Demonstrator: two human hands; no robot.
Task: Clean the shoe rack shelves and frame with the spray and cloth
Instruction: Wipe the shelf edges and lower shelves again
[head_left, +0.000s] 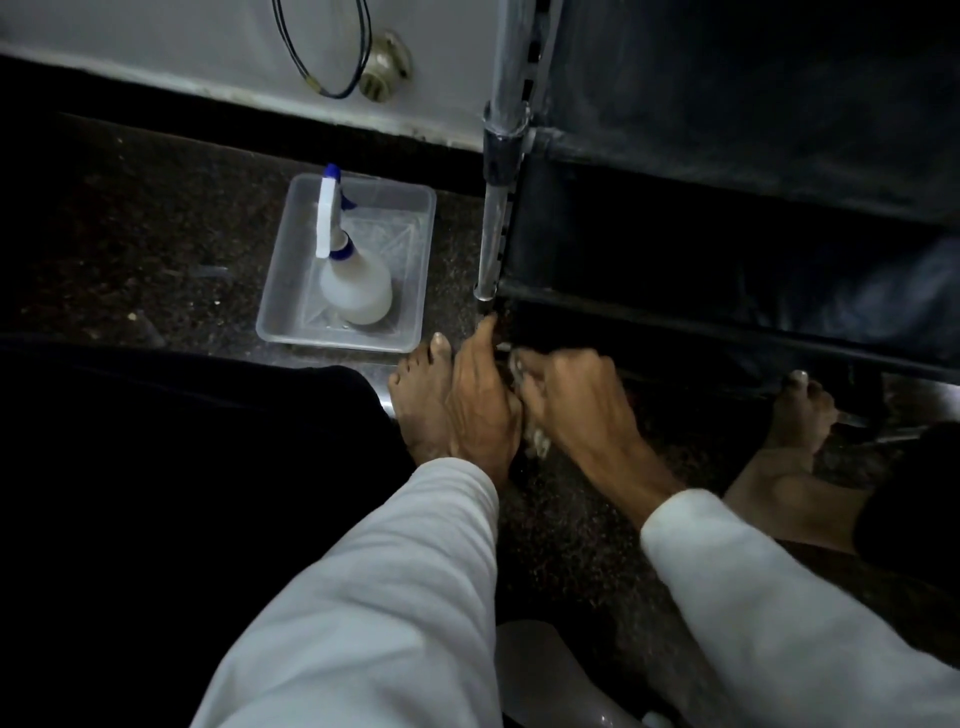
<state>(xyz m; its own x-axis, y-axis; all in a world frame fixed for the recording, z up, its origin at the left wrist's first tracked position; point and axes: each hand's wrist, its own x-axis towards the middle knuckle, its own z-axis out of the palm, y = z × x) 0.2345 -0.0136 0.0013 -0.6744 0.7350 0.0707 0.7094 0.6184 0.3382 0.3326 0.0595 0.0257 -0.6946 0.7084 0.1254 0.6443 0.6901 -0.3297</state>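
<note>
The shoe rack (727, 249) with dark fabric shelves stands at the right, and its metal corner post (496, 208) runs down to the floor. My right hand (571, 400) grips a pale cloth (537, 441) bunched at the foot of that post. My left hand (480, 395) reaches to the same post base beside it, fingers stretched forward and touching the frame's bottom corner. A white spray bottle (353, 280) with a blue-and-white trigger stands upright in a clear plastic tray (415, 234) on the floor, left of the post.
My bare feet (421, 395) (800, 415) rest on the dark speckled floor on both sides of my hands. A white wall with a dark skirting, a looped cable (322, 67) and a round fitting lies behind the tray. A clear plastic object (545, 675) sits at the bottom edge.
</note>
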